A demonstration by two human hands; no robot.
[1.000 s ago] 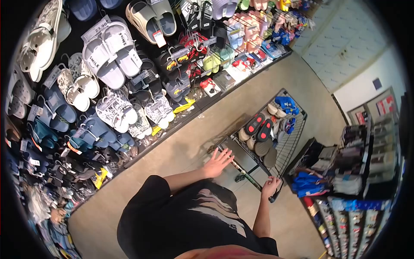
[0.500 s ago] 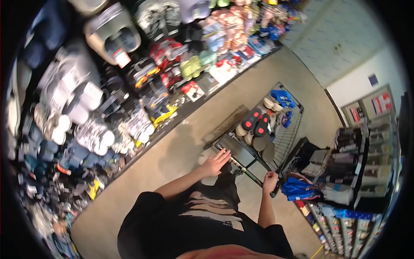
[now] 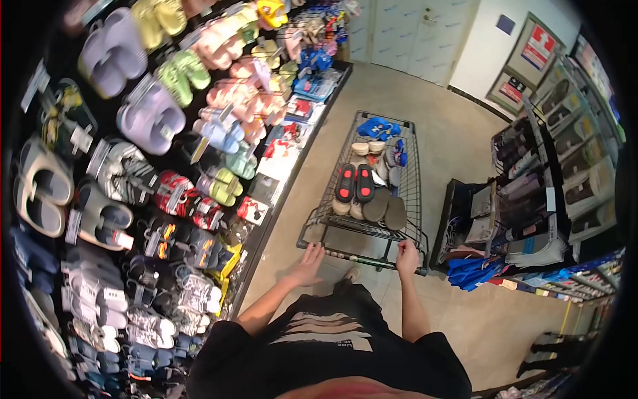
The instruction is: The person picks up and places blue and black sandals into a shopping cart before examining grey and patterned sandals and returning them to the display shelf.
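Observation:
A wire shopping cart (image 3: pixel 417 193) stands in front of me in the aisle. My right hand (image 3: pixel 407 258) is closed around the right end of its handle. Over the left part of the handle (image 3: pixel 345 257) lies my left hand (image 3: pixel 306 267), fingers stretched out, fingertips right at the bar. In the basket, a pair of black slippers (image 3: pixel 354 182) shows red patches. Grey-brown slippers (image 3: pixel 385 209) lie nearer to me, partly over beige shoes (image 3: pixel 341 207). Farther back are pale shoes (image 3: pixel 367 148) and a blue packet (image 3: pixel 379 128).
Along my left runs a rack of hanging slippers (image 3: pixel 151 113) and sandals. Close by the cart's right side stands a dark display bin (image 3: pixel 446 216), with blue cloth (image 3: pixel 470 272) hanging from it. Ahead are a pale door (image 3: pixel 412 36) and a wall with signs (image 3: pixel 537 50). A person's dark legs (image 3: pixel 555 356) show at lower right.
The view has turned to the right, so the cart now points nearly straight ahead. My left hand's fingers, spread before, now lie at the handle. My right hand stays closed at its right end.

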